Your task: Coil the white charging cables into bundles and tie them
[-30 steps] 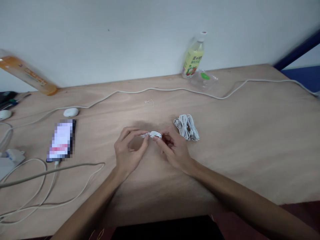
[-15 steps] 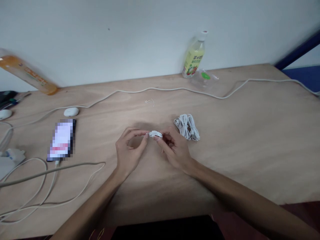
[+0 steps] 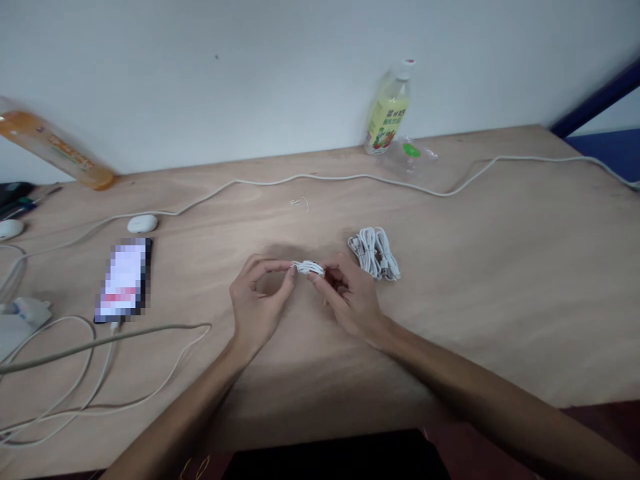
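Note:
A small coiled white cable (image 3: 310, 267) is held between my two hands above the table. My right hand (image 3: 354, 297) pinches its right side, thumb in front and the other fingers curled behind. At its left end, my left hand (image 3: 261, 299) has thumb and index fingertip pressed together on a thin white piece of it, perhaps a tie; the detail is too small to tell. Bundled white cables (image 3: 374, 255) lie on the table just beyond my right hand. Small white scraps (image 3: 301, 203) rest farther back.
On the left are a phone (image 3: 124, 280) plugged into a cable, a white case (image 3: 143, 224), a white adapter (image 3: 23, 323) and loose cords. An orange bottle (image 3: 60, 152) and a yellow bottle (image 3: 387, 117) stand by the wall. A long white cable (image 3: 325, 178) crosses the table (image 3: 500, 267).
My left fingertips have shifted slightly left, and a little more of the thin white piece shows at the coil's left end. My right hand has barely moved.

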Available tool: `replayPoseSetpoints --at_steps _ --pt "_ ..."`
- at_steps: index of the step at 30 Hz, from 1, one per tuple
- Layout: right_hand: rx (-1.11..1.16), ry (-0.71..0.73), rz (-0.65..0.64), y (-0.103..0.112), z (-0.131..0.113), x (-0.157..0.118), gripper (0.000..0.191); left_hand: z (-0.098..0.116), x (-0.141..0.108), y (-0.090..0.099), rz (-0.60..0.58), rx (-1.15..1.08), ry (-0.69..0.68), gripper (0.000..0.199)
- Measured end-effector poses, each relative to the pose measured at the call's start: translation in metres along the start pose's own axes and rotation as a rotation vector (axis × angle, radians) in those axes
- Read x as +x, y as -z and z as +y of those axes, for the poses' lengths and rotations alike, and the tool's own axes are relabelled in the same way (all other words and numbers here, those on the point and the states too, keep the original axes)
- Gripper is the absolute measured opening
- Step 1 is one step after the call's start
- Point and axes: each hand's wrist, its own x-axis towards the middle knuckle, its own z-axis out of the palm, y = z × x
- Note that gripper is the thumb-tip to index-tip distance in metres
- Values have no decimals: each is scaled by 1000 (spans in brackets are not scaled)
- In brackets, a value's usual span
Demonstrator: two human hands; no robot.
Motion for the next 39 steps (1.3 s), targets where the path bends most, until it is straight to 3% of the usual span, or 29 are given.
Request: replayPoseSetpoints --at_steps 10,15,21,27,32,39 --pt "210 -168 -24 -1 2 1 24 -5 1 2 -54 17 -67 5" --pt "296 -180 9 -1 0 8 31 -5 1 2 -96 31 -126 6" --pt "203 -224 -106 2 2 11 47 0 -1 1 -146 4 -153 9" --pt "146 -250 -147 2 2 11 63 1 -5 -2 -191 -65 -91 7" --pt "174 -260 -238 3 -1 11 55 -1 -6 -2 -178 -82 -46 6" --pt "163 -239 -278 6 -3 11 50 1 -6 -3 -142 -1 -155 8"
